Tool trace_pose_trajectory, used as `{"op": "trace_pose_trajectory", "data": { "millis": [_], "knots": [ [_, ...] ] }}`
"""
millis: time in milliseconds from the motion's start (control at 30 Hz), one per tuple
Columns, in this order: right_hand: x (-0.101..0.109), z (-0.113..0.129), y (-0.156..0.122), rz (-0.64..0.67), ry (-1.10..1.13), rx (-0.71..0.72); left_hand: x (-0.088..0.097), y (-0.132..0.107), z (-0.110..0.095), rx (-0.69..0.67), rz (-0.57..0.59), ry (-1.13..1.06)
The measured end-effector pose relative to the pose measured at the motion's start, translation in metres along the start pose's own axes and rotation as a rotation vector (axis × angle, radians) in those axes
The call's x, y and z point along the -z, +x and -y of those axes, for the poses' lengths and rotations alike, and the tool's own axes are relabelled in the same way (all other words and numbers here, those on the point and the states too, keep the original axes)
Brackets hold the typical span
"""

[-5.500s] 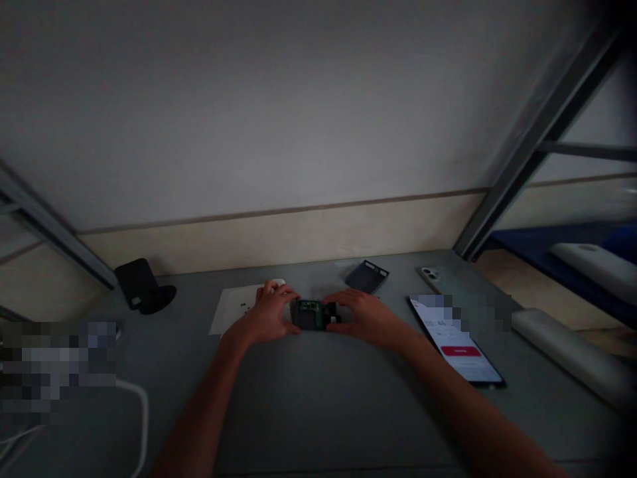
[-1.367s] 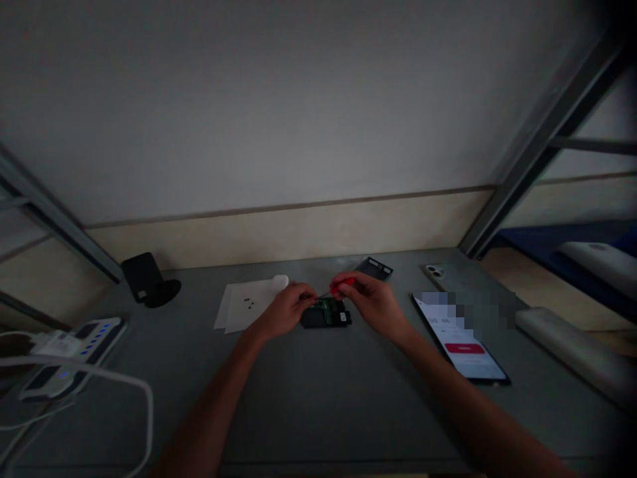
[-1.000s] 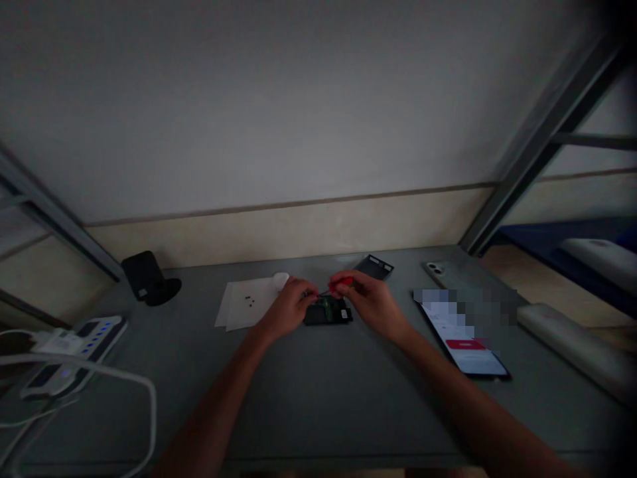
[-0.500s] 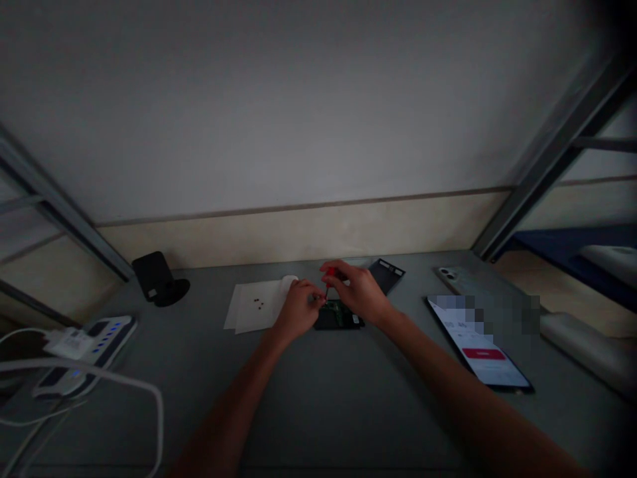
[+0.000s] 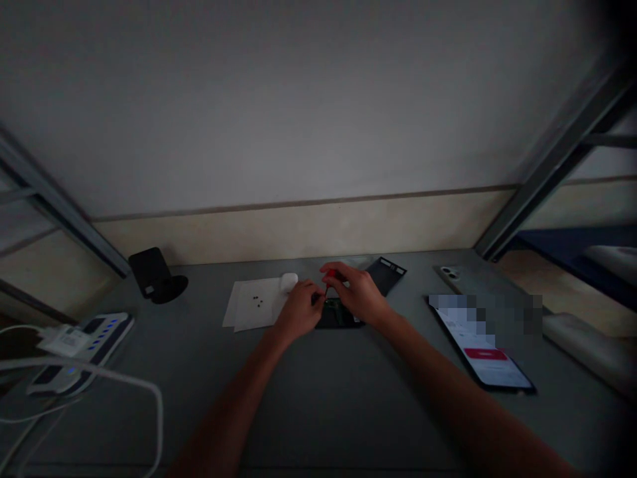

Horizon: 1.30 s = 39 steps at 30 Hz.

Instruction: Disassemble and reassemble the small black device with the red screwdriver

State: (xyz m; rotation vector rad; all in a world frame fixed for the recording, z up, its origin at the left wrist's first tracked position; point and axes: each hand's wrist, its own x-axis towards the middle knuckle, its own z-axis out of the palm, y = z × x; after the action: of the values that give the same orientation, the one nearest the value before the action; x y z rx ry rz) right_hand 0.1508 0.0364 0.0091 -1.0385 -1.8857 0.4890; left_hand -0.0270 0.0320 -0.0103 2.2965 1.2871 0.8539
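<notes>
A: How'll the black board unit (image 5: 338,321) handle?
B: Prob. light, stiff, fragile; best held by its edges. It's on the grey desk (image 5: 318,398), below both hands.
A: Grip?
B: R hand (image 5: 360,291) pinches the red screwdriver (image 5: 330,273); L hand (image 5: 300,308) is by its tip, can't tell what it holds.
A: Diff?
B: Screwdriver's near upright vs approx. level 1 s ago.

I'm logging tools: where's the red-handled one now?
In the head view, near the middle, the red-handled tool is in the right hand, tip down toward the circuit board, beside the left hand.
</notes>
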Motion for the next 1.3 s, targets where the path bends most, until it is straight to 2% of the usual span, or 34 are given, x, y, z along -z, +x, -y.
{"op": "trace_pose_trajectory", "data": {
  "millis": [433,767,967,1300],
  "knots": [
    [0.001,0.006,-0.002,0.024,-0.008,0.007,0.003,0.004,0.001,-0.029,0.04,0.018],
    [0.005,0.005,-0.003,-0.019,0.024,-0.012,0.012,0.0,-0.002,0.053,0.017,-0.011],
    [0.002,0.007,-0.006,-0.018,0.036,-0.03,0.016,-0.003,-0.006,-0.054,0.065,0.134],
    [-0.001,0.004,-0.008,-0.002,0.01,-0.009,0.016,-0.003,-0.007,-0.07,0.085,0.184]
  ]
}}
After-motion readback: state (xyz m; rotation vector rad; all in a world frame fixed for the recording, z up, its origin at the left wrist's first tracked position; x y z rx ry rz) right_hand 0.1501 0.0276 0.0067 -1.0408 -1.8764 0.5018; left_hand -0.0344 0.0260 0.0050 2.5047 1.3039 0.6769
